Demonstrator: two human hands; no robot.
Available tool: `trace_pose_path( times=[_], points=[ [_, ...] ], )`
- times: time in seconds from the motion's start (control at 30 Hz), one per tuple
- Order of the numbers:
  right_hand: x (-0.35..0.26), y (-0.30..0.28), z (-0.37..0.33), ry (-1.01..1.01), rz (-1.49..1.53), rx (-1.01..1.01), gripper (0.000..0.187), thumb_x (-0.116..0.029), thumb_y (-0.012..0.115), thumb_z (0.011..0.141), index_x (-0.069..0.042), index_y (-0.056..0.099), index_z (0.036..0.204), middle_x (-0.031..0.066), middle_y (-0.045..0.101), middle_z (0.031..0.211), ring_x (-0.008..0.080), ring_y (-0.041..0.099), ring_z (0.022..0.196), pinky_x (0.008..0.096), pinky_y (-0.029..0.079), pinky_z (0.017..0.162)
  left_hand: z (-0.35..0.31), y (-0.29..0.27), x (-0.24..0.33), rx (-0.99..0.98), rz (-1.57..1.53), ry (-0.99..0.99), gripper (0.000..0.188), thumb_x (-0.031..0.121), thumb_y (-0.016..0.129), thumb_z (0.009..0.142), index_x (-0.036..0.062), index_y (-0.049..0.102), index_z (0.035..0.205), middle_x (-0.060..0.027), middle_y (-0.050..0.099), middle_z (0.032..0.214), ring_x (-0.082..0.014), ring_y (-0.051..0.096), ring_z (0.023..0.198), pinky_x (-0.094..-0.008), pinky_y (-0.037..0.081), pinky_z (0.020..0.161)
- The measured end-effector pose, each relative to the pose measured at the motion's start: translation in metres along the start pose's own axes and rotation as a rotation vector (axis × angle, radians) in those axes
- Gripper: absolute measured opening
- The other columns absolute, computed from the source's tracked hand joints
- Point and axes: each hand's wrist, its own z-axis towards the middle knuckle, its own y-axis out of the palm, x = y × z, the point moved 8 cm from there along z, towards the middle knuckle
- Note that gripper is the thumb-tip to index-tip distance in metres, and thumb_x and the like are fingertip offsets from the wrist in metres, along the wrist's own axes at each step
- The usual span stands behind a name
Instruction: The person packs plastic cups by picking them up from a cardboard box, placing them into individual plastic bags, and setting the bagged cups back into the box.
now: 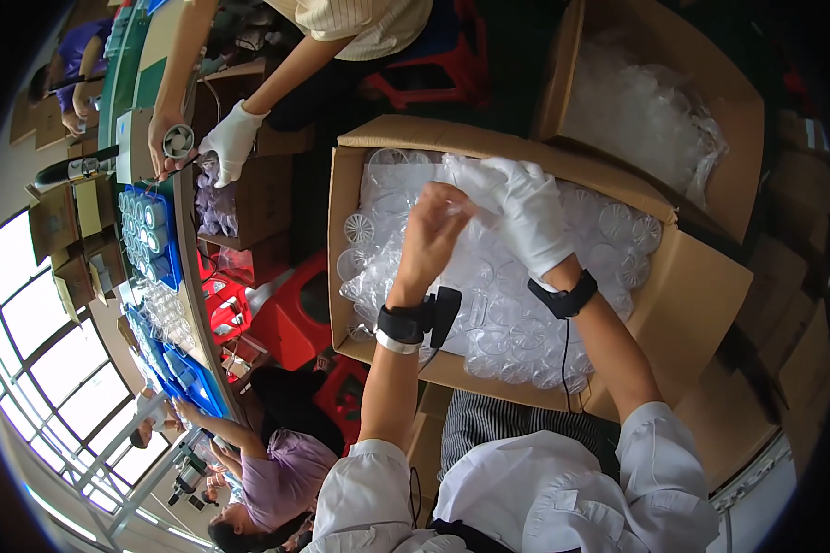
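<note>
Over an open cardboard box (710, 304), my two hands are close together. The bare left hand (432, 230) has its fingers pinched and slightly blurred, at the edge of a clear plastic piece (481, 217) between the hands. My right hand (528, 214), in a white glove, curls round the same see-through piece; its exact shape is hard to make out. Below them the box holds many clear round plastic parts (526, 336) with spoked faces, and thin clear bags lie among them. Both wrists wear black bands.
Another cardboard box (742, 120) with crumpled clear bags stands at the far right. On the left runs a workbench with blue trays (171, 267) of parts. Across from me a co-worker's gloved hand (233, 143) is beside a small round fan-like part (178, 141). Red stools (295, 309) stand nearby.
</note>
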Motion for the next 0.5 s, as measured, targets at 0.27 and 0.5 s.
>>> trace_pose_path(
  times=[0.27, 0.5],
  points=[
    [-0.026, 0.000, 0.011, -0.141, 0.078, -0.009, 0.048, -0.019, 0.069, 0.065, -0.020, 0.057, 0.112, 0.0024, 0.052, 0.116, 0.0236, 0.049, 0.105, 0.0340, 0.040, 0.088, -0.010, -0.007, 0.021, -0.004, 0.146, 0.266, 0.003, 0.002, 0.056, 0.082, 0.0024, 0.055, 0.085, -0.0071, 0.054, 0.098, -0.0122, 0.050, 0.082, -0.0241, 0.042, 0.068],
    [-0.029, 0.004, 0.018, -0.106, 0.269, -0.016, 0.050, -0.014, 0.071, 0.062, -0.013, 0.055, 0.109, 0.0061, 0.050, 0.118, 0.0276, 0.043, 0.113, 0.0363, 0.035, 0.094, -0.022, -0.027, 0.019, 0.189, -0.366, 0.046, 0.006, 0.010, 0.053, 0.088, 0.0047, 0.049, 0.087, -0.0047, 0.056, 0.087, -0.0062, 0.046, 0.062, -0.0173, 0.038, 0.058]
  ],
)
